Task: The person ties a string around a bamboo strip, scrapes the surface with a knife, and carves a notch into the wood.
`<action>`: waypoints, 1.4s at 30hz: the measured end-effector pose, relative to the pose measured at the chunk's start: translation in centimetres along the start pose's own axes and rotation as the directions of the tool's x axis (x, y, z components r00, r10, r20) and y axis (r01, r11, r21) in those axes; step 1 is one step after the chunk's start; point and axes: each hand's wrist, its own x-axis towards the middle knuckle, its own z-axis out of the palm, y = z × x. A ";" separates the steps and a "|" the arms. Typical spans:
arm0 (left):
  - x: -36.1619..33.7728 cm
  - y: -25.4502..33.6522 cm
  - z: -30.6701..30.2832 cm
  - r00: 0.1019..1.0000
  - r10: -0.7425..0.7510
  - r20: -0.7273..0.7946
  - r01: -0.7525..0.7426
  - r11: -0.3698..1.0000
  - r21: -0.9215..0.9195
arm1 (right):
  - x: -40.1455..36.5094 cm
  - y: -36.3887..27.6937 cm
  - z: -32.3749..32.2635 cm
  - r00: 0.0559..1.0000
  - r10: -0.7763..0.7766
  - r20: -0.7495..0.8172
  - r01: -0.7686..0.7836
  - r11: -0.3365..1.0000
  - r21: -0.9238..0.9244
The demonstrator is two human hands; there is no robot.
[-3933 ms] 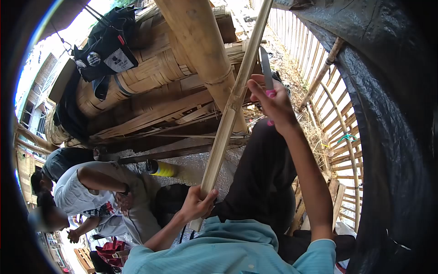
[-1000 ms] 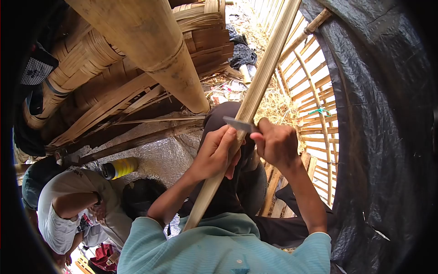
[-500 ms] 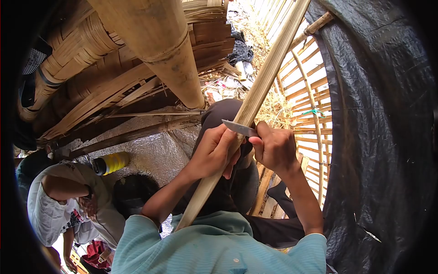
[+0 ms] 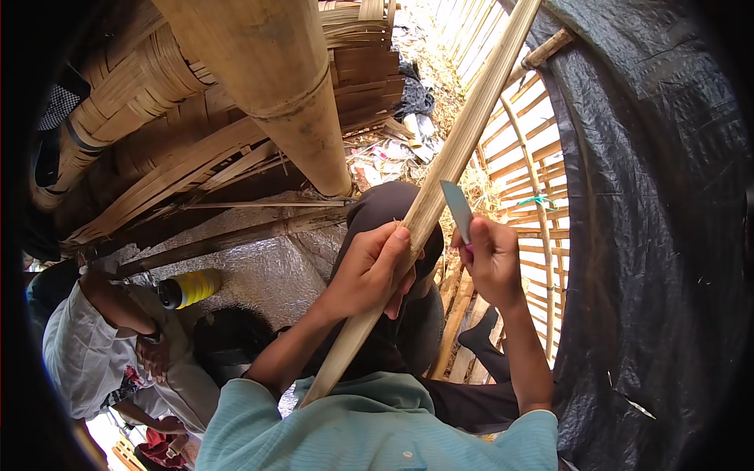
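A long pale strip of split bamboo (image 4: 463,129) runs slantwise from my chest up to the top edge of the view. My left hand (image 4: 369,271) is closed around its lower middle, thumb on the upper face, over my dark-trousered knee (image 4: 385,206). In my right hand (image 4: 493,255) is a knife (image 4: 456,209), its blade pointing up and held just right of the strip, apart from it. Only a bit of the pink handle shows between my fingers.
A thick bamboo post (image 4: 294,102) stands ahead on the left. Black plastic sheeting (image 4: 652,235) hangs at right beside a slatted bamboo wall (image 4: 534,157). Another person (image 4: 102,337) sits at lower left, near a yellow-and-black roll (image 4: 190,288) on silvery sheeting (image 4: 275,259).
The knife has lifted off the strip and turned from lying across it to pointing upward. My right hand has shifted slightly right and down. My left hand keeps its hold.
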 end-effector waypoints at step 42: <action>-0.3 -0.4 -0.5 0.997 -0.073 -0.020 0.070 0.993 -0.095 | -0.7 0.3 2.1 0.940 -0.340 -0.005 0.299 0.834 -0.464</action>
